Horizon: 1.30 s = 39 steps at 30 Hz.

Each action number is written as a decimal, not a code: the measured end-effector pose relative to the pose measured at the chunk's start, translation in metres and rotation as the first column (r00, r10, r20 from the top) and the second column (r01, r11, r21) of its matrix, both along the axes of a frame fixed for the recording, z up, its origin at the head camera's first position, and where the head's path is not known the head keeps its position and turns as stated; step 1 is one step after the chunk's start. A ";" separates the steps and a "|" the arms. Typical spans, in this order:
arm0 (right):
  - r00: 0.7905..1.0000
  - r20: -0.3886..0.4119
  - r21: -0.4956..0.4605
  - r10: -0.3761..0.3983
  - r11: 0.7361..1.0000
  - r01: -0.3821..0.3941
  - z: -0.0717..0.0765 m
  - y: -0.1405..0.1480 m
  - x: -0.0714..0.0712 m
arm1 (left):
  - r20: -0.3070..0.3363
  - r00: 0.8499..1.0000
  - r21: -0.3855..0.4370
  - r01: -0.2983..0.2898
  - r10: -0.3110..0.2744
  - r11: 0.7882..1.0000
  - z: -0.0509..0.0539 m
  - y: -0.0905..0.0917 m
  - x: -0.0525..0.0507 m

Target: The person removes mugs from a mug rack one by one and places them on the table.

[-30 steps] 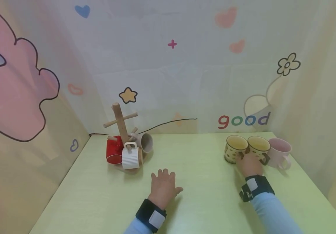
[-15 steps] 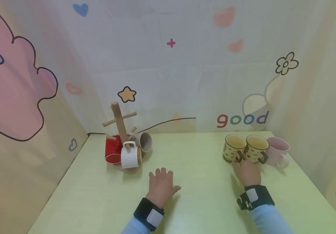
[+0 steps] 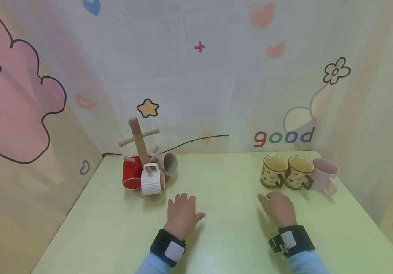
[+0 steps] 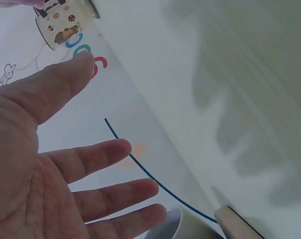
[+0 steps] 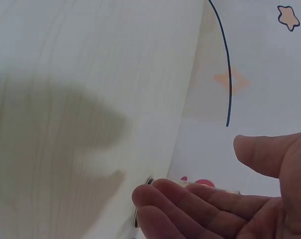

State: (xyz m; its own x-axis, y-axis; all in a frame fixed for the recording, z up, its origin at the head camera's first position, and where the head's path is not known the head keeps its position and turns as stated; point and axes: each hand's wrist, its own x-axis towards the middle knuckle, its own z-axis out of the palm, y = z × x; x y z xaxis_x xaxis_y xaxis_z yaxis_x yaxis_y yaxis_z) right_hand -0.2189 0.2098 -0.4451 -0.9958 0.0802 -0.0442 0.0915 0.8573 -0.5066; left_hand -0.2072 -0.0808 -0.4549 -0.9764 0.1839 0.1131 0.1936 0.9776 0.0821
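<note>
My left hand (image 3: 181, 216) is over the middle of the table with its fingers spread, holding nothing. To the right, my right hand (image 3: 279, 209) is in front of the cups, apart from them; its fingers are relaxed around nothing. Behind it stand two cream patterned mugs, the left one (image 3: 274, 171) and the right one (image 3: 298, 172), upright side by side with dark handles toward me. A pink mug (image 3: 324, 176) stands upright at their right. At the left, a wooden mug tree (image 3: 140, 146) bears a red mug (image 3: 132, 173), a white ribbed mug (image 3: 151, 182) and a greyish-white mug (image 3: 169, 164).
The pale green table (image 3: 220, 179) ends at a printed cloth backdrop (image 3: 189, 95) at the rear and sides. Bare pegs (image 3: 151, 133) stick out from the upper part of the mug tree.
My right hand has let go of the patterned mugs and drawn back toward me. The left hand has shifted slightly left and stays spread. The mugs have kept their places.
</note>
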 end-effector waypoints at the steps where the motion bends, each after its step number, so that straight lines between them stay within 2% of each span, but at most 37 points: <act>1: 1.000 -0.003 0.003 0.003 1.000 -0.003 0.000 -0.002 0.000 | -0.004 1.000 0.010 -0.002 0.002 1.000 0.001 -0.001 0.000; 7: 1.000 -0.012 0.009 0.028 1.000 -0.028 0.004 -0.014 0.003 | -0.027 1.000 0.046 -0.005 0.007 0.999 0.009 -0.011 0.001; 12: 0.996 -0.028 0.029 0.086 0.996 -0.085 0.005 -0.023 0.006 | -0.036 0.999 0.098 0.006 -0.002 0.995 0.020 -0.023 0.002; 15: 0.993 -0.021 0.034 0.114 0.993 -0.113 0.007 -0.028 0.008 | -0.011 1.000 0.168 -0.016 0.019 0.986 0.030 -0.034 0.002; 19: 0.990 0.003 0.061 0.139 0.988 -0.139 0.009 -0.033 0.010 | 0.031 0.997 0.247 -0.079 0.074 0.966 0.044 -0.049 0.003; 27: 0.979 0.045 0.153 0.197 0.968 -0.201 0.009 -0.037 0.014 | 0.022 0.989 0.210 -0.144 0.143 0.967 0.066 -0.082 0.001; 31: 0.968 0.054 0.182 0.244 0.951 -0.249 0.012 -0.039 0.017 | 0.016 0.981 0.210 -0.193 0.194 0.958 0.075 -0.102 -0.002; 35: 0.959 0.082 0.190 0.273 0.940 -0.284 0.014 -0.041 0.019 | 0.034 0.969 0.226 -0.247 0.246 0.942 0.080 -0.123 -0.009; 39: 0.955 0.109 0.186 0.277 0.938 -0.294 0.016 -0.043 0.021 | 0.058 0.959 0.211 -0.285 0.279 0.935 0.085 -0.143 -0.019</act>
State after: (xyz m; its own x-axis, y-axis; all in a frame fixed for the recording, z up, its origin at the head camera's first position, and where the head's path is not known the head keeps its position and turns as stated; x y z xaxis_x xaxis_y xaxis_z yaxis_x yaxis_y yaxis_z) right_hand -0.1979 0.1673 -0.4295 -0.9718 -0.1916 -0.1372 -0.1385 0.9355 -0.3250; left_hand -0.2258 -0.2237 -0.3698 -0.9879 -0.1248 0.0922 -0.0922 0.9501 0.2982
